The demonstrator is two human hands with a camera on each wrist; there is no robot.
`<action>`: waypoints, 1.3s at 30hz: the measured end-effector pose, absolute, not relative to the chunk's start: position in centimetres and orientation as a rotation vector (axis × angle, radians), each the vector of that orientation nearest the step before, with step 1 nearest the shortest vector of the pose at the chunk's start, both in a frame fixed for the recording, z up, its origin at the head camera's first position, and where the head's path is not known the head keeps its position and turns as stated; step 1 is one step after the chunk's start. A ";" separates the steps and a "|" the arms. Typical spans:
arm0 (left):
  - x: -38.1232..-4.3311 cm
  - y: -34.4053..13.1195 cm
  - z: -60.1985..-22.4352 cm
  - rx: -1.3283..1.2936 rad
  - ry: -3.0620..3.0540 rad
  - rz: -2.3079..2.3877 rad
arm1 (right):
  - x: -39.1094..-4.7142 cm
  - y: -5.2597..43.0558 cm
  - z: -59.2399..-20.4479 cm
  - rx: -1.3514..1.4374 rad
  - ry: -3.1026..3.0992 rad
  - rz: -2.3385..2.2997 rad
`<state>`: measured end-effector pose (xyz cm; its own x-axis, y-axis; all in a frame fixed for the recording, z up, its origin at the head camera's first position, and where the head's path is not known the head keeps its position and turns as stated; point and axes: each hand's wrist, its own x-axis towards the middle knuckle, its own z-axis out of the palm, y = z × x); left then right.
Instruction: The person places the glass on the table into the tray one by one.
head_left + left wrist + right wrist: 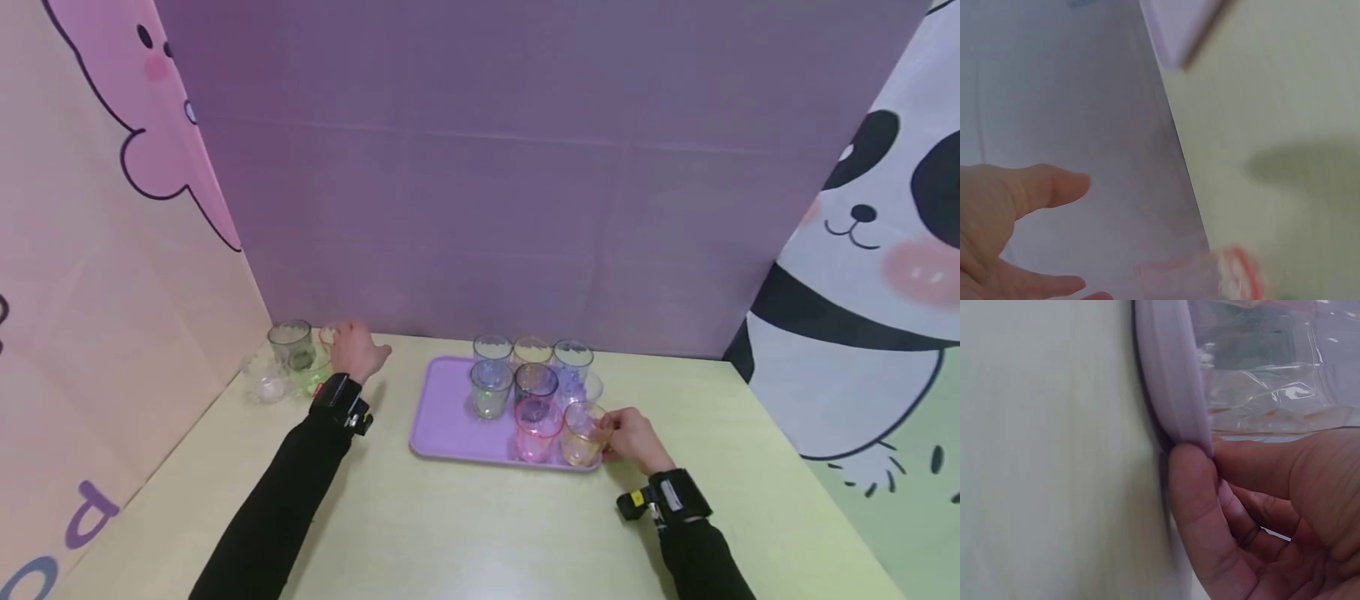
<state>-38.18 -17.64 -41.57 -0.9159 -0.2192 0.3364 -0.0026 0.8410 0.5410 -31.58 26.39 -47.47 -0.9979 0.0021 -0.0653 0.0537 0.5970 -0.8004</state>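
Observation:
My left hand [358, 354] reaches over the far left of the table, its thumb held apart from the fingers in the left wrist view. Close by stands a red-rimmed glass [1194, 278], with a gap between it and the visible fingers; the hand partly hides it in the head view. At the front right corner of the purple tray [450, 433], my right hand [633, 437] pinches the rim between thumb and finger. An amber glass [581, 446] sits just beside those fingers, and a pink glass [534, 442] stands left of it.
Several more glasses fill the tray's right part, among them a dark one [536, 385] and a blue-tinted one [573, 358]. Near the left wall are a grey glass [291, 337], a green glass [313, 379] and a clear glass [266, 383]. A purple backdrop [480, 208] borders the table's back.

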 end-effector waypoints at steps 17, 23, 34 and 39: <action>-39.7 -22.4 -42.6 0.362 -2.736 -0.612 | -31.5 26.3 -47.6 0.084 2.738 -1.380; -38.0 -24.2 -41.9 0.349 -2.657 -0.753 | -31.7 26.6 -47.3 0.096 2.744 -1.348; -34.8 -28.8 -42.0 0.419 -2.510 -0.880 | -31.6 26.5 -47.2 0.092 2.725 -1.364; -34.0 -30.1 -41.9 0.467 -2.588 -0.985 | -31.8 26.6 -47.3 0.082 2.731 -1.364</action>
<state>-33.96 -30.09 -41.94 -0.8911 -0.4128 0.1885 -0.1830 0.7070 0.6831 -31.82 26.56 -47.32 -0.9947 0.0089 -0.1027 0.0875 0.6001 -0.7952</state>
